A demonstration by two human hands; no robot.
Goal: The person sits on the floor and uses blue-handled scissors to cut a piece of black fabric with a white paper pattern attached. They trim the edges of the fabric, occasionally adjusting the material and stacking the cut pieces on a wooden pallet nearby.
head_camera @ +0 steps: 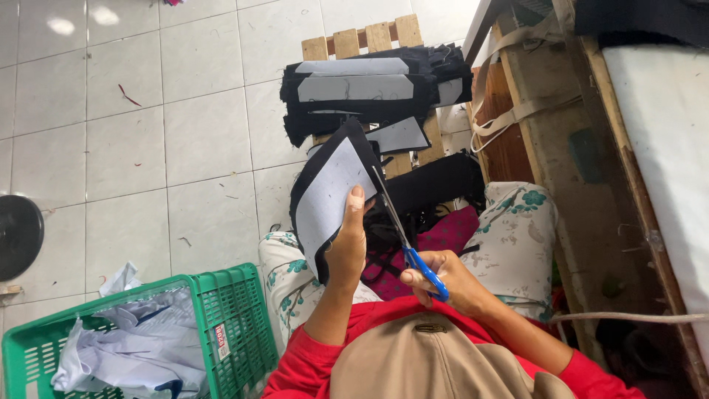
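My left hand (347, 247) grips a black fabric piece (330, 193) with a grey lining face, held upright above my lap. My right hand (443, 279) holds blue-handled scissors (405, 236), fingers through the loops. The blades point up along the right edge of the fabric piece, touching or very close to it. Black fabric scraps (428, 193) lie across my lap between my knees in flowered trousers.
A stack of black and grey fabric pieces (369, 89) rests on a wooden pallet (362, 38) ahead. A green plastic basket (229, 318) with white cloth sits at lower left. A wooden table frame (546, 140) stands on the right. A black round object (16, 235) lies at the left edge.
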